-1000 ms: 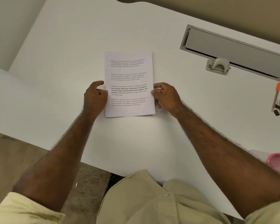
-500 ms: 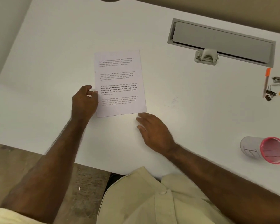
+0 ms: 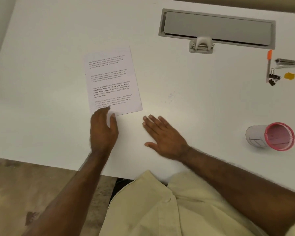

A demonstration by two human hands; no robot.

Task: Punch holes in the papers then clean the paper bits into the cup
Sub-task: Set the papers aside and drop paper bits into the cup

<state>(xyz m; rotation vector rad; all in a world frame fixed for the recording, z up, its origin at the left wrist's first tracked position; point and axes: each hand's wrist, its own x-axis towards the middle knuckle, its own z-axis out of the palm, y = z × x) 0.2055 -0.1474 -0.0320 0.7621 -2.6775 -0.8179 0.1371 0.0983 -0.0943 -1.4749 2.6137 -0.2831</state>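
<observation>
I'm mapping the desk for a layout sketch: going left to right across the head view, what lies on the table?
papers → hole punch → orange-capped pen → cup → yellow bit

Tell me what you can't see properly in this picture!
- Paper text: too small and blurred to read in the head view.
- Paper's near-left corner: covered by the left hand.
- Paper bits: faint specks, too tiny to count.
- Cup inside: too dim to tell if empty.

Papers (image 3: 112, 80) lie left on the table (image 3: 49, 40); hole punch (image 3: 201, 45) behind right, cup (image 3: 255, 138) on its side far right.
</observation>
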